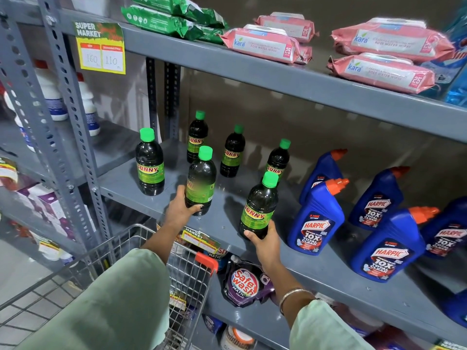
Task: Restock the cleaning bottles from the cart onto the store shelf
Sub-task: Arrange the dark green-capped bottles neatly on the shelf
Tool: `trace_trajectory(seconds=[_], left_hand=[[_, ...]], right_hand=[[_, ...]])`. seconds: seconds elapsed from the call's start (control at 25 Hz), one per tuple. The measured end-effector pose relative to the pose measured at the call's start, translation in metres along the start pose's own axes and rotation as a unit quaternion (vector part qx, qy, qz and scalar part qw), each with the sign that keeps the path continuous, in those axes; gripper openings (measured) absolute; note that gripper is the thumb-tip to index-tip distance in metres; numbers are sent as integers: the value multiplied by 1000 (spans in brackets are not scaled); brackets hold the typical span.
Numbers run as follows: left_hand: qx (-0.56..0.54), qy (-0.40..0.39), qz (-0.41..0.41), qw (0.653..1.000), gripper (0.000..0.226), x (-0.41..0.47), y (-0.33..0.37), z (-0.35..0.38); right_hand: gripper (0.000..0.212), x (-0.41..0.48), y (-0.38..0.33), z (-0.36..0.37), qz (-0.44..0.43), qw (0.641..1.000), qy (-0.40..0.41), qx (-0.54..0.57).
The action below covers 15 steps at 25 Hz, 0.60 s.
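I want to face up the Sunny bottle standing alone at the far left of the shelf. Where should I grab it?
Grip the far-left Sunny bottle around its labelled middle, coming from the front shelf edge. It stands upright with open space on all sides, and the body is round and wider than the green cap.

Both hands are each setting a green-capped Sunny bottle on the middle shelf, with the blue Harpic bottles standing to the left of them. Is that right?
Not quite. The head view shows the left hand and right hand each holding a Sunny bottle at the middle shelf, but the blue Harpic bottles stand to their right, not left.
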<state>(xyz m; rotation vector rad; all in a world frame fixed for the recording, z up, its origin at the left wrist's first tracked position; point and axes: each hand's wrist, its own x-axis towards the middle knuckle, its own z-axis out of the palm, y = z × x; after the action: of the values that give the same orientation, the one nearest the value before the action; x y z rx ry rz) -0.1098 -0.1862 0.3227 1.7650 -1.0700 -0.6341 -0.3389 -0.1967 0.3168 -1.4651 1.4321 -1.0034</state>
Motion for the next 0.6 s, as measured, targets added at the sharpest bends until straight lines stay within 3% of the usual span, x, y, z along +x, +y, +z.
trace_trajectory(seconds=[0.6], left_hand=[[25,11,9,1000,50,-2,1,0]], right_hand=[[56,0,-1,-1,-10,1000,-3,11]])
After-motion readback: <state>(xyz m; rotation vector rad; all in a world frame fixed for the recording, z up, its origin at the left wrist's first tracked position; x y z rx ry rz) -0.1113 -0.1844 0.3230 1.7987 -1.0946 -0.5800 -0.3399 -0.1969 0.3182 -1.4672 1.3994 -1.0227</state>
